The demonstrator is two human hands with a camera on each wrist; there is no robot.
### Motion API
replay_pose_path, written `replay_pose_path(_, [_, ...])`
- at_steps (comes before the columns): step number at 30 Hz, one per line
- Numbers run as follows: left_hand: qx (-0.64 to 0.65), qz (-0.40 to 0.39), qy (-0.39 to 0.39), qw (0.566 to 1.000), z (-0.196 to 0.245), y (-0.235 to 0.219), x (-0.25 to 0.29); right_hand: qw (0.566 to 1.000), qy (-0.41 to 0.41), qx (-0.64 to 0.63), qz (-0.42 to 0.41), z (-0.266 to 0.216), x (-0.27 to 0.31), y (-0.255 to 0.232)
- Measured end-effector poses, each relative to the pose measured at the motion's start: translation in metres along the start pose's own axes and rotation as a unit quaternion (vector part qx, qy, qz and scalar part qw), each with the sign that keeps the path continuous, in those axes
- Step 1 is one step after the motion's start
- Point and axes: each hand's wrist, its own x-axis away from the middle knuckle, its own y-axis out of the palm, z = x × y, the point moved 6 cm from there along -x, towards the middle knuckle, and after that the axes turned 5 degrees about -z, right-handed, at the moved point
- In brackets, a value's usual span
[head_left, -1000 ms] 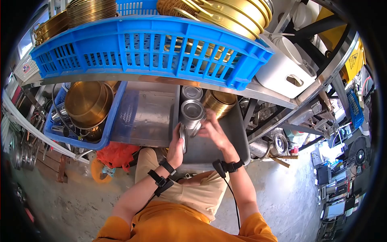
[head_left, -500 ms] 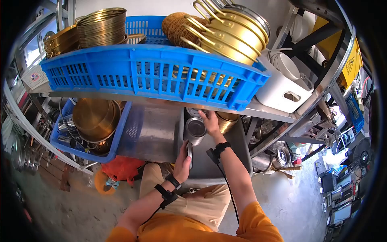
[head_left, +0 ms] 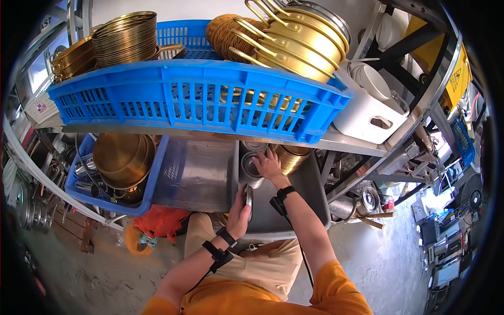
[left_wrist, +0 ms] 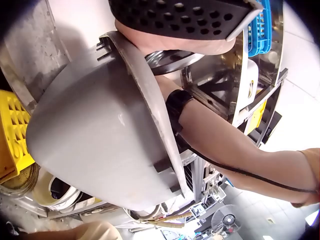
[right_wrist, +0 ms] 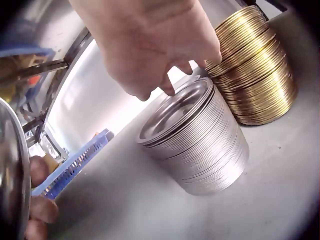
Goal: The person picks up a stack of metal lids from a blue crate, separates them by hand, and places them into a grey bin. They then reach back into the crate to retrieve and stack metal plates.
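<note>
My left hand [head_left: 240, 214] grips a round silver dish [head_left: 249, 200], held on edge over the grey tub [head_left: 273, 224]; in the right wrist view its fingers curl round the rim of that dish [right_wrist: 11, 165]. A tall stack of silver dishes [right_wrist: 205, 150] stands in the tub. Over the top of this stack hangs my right hand [right_wrist: 155, 47], fingers bent down at the far rim; whether they touch it I cannot tell. From above, the right hand [head_left: 269, 165] partly covers the stack [head_left: 253, 179]. A gold stack [right_wrist: 260, 75] stands beside it.
Above the tub, a shelf edge [head_left: 210, 133] carries a blue crate [head_left: 199, 100] of gold pans and a white container [head_left: 362, 116]. Left of the tub are a metal tray [head_left: 197, 170] and a blue basket [head_left: 144, 206] with brass bowls.
The right hand has moved from the rear silver stack onto the nearer one, its fingers now over the top. My left hand still holds its dish in about the same place.
</note>
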Motion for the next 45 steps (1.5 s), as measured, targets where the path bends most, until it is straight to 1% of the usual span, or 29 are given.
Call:
replay_pose_path(3, [-0.001,0.003,-0.016,1.000,0.005,-0.002,-0.001,0.999,-0.004,-0.013,0.043,-0.007,0.004,-0.004])
replay_pose_path(5, [0.000,0.009,-0.018,1.000,0.005,-0.003,0.000,0.985,0.018,-0.136,-0.107,-0.024,0.023,-0.008])
replay_pose_path(6, [0.001,0.012,-0.020,1.000,0.002,-0.003,0.001,0.985,0.018,-0.135,-0.110,-0.038,0.042,-0.028])
replay_pose_path(8, [-0.008,0.013,0.019,1.000,-0.001,-0.002,0.000,0.919,0.010,-0.246,-0.309,-0.069,0.087,-0.044])
replay_pose_path(9, [-0.007,0.014,0.016,1.000,-0.001,-0.002,0.001,0.918,0.012,-0.246,-0.312,-0.066,0.098,-0.042])
replay_pose_path(11, [-0.048,-0.005,0.045,0.998,0.004,0.003,0.002,0.837,0.063,-0.439,-0.321,-0.056,0.124,-0.035])
replay_pose_path(14, [-0.039,-0.012,0.003,0.999,0.004,0.003,-0.003,0.832,0.087,-0.415,-0.358,-0.049,0.153,-0.038])
replay_pose_path(15, [-0.057,-0.030,0.009,0.998,0.003,0.004,-0.002,0.800,0.088,-0.461,-0.373,-0.060,0.164,-0.049])
replay_pose_path(16, [-0.055,-0.033,0.005,0.998,0.002,0.005,-0.002,0.799,0.093,-0.463,-0.373,-0.055,0.164,-0.042])
replay_pose_path(18, [-0.072,-0.047,0.009,0.996,-0.001,0.007,-0.001,0.672,0.112,-0.592,-0.429,-0.055,0.172,-0.019])
replay_pose_path(19, [-0.082,-0.049,0.009,0.995,-0.002,0.008,-0.001,0.650,0.103,-0.622,-0.424,-0.054,0.172,-0.016])
replay_pose_path(20, [-0.082,-0.054,0.004,0.995,-0.002,0.008,-0.001,0.647,0.107,-0.626,-0.423,-0.052,0.174,-0.013])
replay_pose_path(22, [-0.054,-0.089,-0.016,0.994,0.003,0.011,-0.001,0.648,0.092,-0.653,-0.381,-0.054,0.172,-0.018])
replay_pose_path(27, [-0.055,-0.083,0.006,0.995,0.005,0.012,-0.002,0.659,0.072,-0.659,-0.356,-0.054,0.173,-0.031])
replay_pose_path(29, [-0.049,-0.068,0.008,0.996,0.001,0.010,-0.002,0.710,0.085,-0.619,-0.324,-0.046,0.175,-0.036])
replay_pose_path(30, [-0.052,-0.071,0.009,0.996,0.007,0.013,-0.004,0.709,0.083,-0.623,-0.321,-0.043,0.177,-0.036])
replay_pose_path(31, [-0.009,-0.042,-0.050,0.998,0.008,0.012,-0.012,0.806,0.057,-0.532,-0.252,-0.031,0.172,-0.042])
replay_pose_path(32, [0.034,-0.013,-0.114,0.993,0.006,0.010,-0.015,0.884,0.034,-0.432,-0.178,-0.020,0.173,-0.048])
replay_pose_path(33, [-0.020,-0.003,-0.097,0.995,0.003,0.006,-0.027,0.881,0.036,-0.439,-0.172,-0.013,0.178,-0.046])
replay_pose_path(34, [-0.026,-0.011,-0.098,0.995,0.009,0.005,-0.041,0.929,0.016,-0.359,-0.088,-0.002,0.182,-0.053])
replay_pose_path(35, [-0.132,-0.003,-0.065,0.989,0.021,0.002,-0.057,0.962,-0.002,-0.274,-0.003,0.008,0.189,-0.061])
replay_pose_path(36, [-0.236,0.003,-0.030,0.971,0.033,0.001,-0.073,0.960,0.005,-0.281,0.003,0.019,0.198,-0.058])
replay_pose_path(38, [-0.304,-0.016,0.020,0.952,0.027,-0.001,-0.109,0.988,0.024,-0.136,0.071,0.042,0.213,-0.060])
replay_pose_path(39, [-0.330,-0.026,0.030,0.943,0.020,-0.001,-0.126,0.988,0.027,-0.114,0.100,0.054,0.220,-0.058])
replay_pose_path(40, [-0.403,-0.068,-0.018,0.913,0.023,0.005,-0.139,0.986,0.037,-0.122,0.107,0.061,0.224,-0.055])
replay_pose_path(42, [-0.505,-0.129,-0.079,0.850,-0.003,0.010,-0.158,0.987,0.068,-0.082,0.123,0.075,0.234,-0.050])
replay_pose_path(43, [-0.527,-0.161,-0.107,0.828,-0.013,0.015,-0.163,0.986,0.084,-0.065,0.126,0.076,0.235,-0.048])
replay_pose_path(44, [-0.534,-0.173,-0.103,0.821,-0.019,0.020,-0.168,0.984,0.095,-0.075,0.131,0.076,0.236,-0.046])
replay_pose_path(45, [-0.547,-0.207,-0.133,0.800,-0.031,0.022,-0.172,0.984,0.086,-0.070,0.138,0.071,0.236,-0.049])
